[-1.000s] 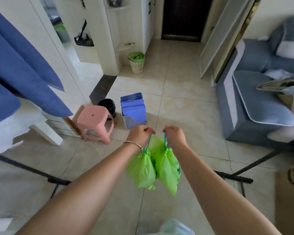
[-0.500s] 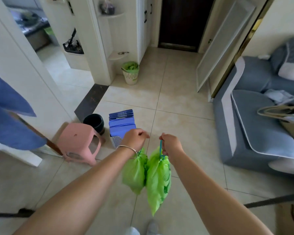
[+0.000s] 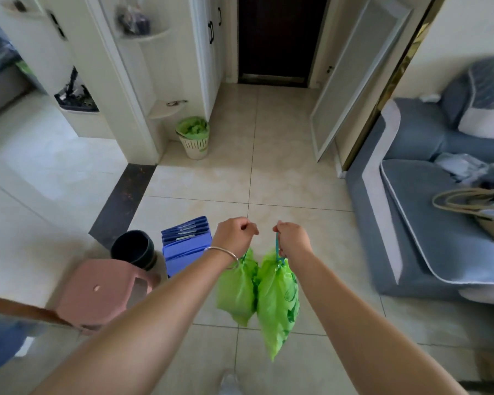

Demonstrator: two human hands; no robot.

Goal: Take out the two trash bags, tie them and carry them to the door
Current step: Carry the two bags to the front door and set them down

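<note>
Two bags, one per fist: left hand point(image 3: 234, 236) closed on the drawstring of the left bag point(image 3: 236, 292), right hand point(image 3: 293, 240) closed on the blue cord of the right bag point(image 3: 277, 303). Both hanging free in front of the body, clear of the floor, sides touching. Necks cinched, so tying judged done and only the carry left. Door point(image 3: 280, 38) straight ahead at the end of the hall, shut, well apart, with bare tile point(image 3: 283, 172) between. Risks, as judgement only: cords thin, so slipping through a loosening fist possible, or snapping if the load is heavier than it looks; plastic thin too, so tearing likely on any snag. Nearest snags on the left: blue folder box point(image 3: 187, 245) just beside the left wrist, pink stool point(image 3: 103, 289) and dark pot point(image 3: 133, 248) a little further out. Swinging wide on that side could catch the left bag or knock something over. Sofa point(image 3: 411, 223) corner jutting in on the right, white panel point(image 3: 354, 75) leaning against the wall further on, narrowing the lane. Small bin point(image 3: 194, 136) near the left wall, easy to clip. Bags bumping each other mid-stride could loosen a weak knot; knot quality impossible to tell from here. Glossy tile possibly slick. Shut door also means freeing a hand, or setting the bags down.
</note>
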